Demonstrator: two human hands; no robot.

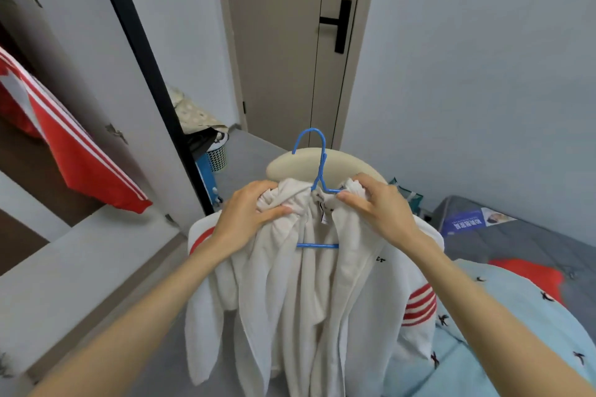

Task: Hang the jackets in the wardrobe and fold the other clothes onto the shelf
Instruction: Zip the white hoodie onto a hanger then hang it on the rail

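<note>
A white jacket [309,293] with red sleeve stripes hangs in front of me on a blue wire hanger [317,164]. My left hand [254,213] grips the bunched left side of its collar. My right hand [375,203] grips the right side of the collar, thumb near the hanger's shoulder wire. The hanger's hook points up and away from me. At the left, a red jacket with white stripes [80,151] hangs inside the open wardrobe [35,151].
The white wardrobe door [129,51] with a black edge stands open on the left. A closed beige room door [290,42] is ahead. A cream chair back [309,161] is behind the hanger. A bed with light-blue bedding [483,332] and a red garment [529,274] lies right.
</note>
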